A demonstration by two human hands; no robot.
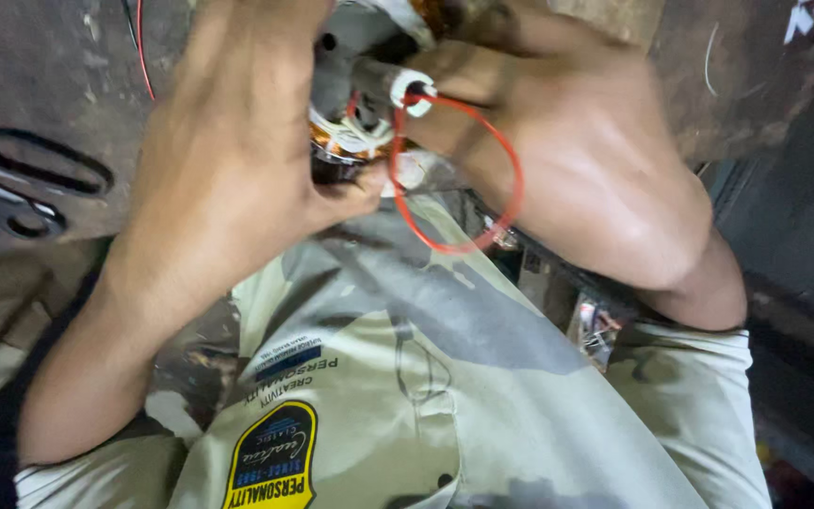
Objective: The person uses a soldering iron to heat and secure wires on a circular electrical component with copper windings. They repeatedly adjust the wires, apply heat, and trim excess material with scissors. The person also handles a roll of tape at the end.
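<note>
A small electric motor part (355,71) with copper windings and white wrapped leads sits between both hands, close above my chest. My left hand (228,141) wraps around its left side, fingers curled on the winding edge. On the right, my right hand (586,170) grips it, with the fingers hidden behind the part. A short metal shaft with a white sleeve (398,87) sticks out toward the right hand. A thin red wire (512,179) loops from that sleeve down over the right hand.
Black-handled scissors (11,184) lie on the dark stained worktop (40,66) at left. Another red wire (143,57) runs along the top left. My camouflage shirt (407,377) fills the lower frame. Dark clutter sits at right.
</note>
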